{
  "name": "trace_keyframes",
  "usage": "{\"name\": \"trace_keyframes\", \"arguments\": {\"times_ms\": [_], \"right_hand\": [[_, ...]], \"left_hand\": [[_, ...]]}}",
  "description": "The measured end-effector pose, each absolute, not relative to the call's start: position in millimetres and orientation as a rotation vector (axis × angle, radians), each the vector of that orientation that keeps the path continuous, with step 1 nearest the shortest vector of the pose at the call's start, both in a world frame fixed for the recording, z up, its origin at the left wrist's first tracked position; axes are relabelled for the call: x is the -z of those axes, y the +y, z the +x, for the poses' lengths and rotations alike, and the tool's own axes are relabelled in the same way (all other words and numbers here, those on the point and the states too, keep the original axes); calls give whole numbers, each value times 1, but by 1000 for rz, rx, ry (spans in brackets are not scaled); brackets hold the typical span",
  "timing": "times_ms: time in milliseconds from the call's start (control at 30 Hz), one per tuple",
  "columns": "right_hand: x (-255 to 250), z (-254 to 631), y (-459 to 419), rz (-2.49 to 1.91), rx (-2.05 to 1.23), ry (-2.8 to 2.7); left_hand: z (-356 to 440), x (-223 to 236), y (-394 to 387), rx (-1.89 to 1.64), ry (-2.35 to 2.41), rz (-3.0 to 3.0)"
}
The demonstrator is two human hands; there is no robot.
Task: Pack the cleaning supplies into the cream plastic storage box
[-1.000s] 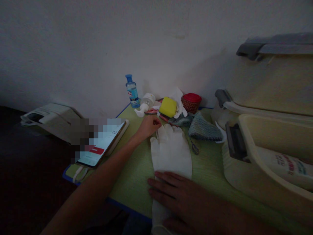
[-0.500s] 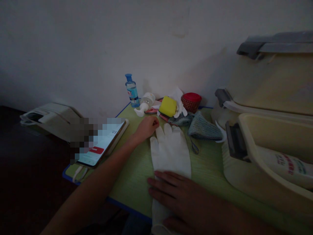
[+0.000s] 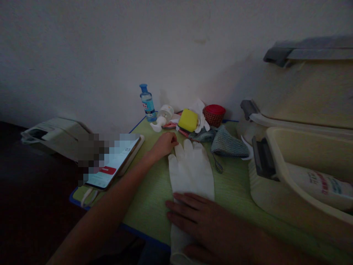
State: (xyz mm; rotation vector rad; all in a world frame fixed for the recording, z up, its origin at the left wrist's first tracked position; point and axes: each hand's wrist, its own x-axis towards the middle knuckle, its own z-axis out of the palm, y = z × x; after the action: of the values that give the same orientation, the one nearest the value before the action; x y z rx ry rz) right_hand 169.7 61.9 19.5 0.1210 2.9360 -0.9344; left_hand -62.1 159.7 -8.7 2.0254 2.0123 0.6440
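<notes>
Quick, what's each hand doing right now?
Left hand: closed, pinching the white glove at one finger's tip.
Right hand: open, palm down across the glove's lower part.

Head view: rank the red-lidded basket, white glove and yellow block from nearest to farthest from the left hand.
1. White glove: nearest, one finger's tip at the fingertips of the left hand.
2. Yellow block: beyond the hand, to its right.
3. Red-lidded basket: farthest, further right, near the wall.
</notes>
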Motion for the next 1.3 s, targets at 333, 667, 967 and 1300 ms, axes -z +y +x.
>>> {"name": "trace_keyframes", "arguments": {"times_ms": [333,667,967,1300], "right_hand": [[-19,171,61,117,934,2948],[-17,170,59,102,904,2969],[-18,172,58,81,902,2951],[-19,171,60,103,969,2917]], "left_hand": [[-67,12,160,-627,1972,2035],[-55,12,164,-709,2042,2059],[-48,13,164,-750,1929,2113],[-50,14,165,-829,1801,2050]]}}
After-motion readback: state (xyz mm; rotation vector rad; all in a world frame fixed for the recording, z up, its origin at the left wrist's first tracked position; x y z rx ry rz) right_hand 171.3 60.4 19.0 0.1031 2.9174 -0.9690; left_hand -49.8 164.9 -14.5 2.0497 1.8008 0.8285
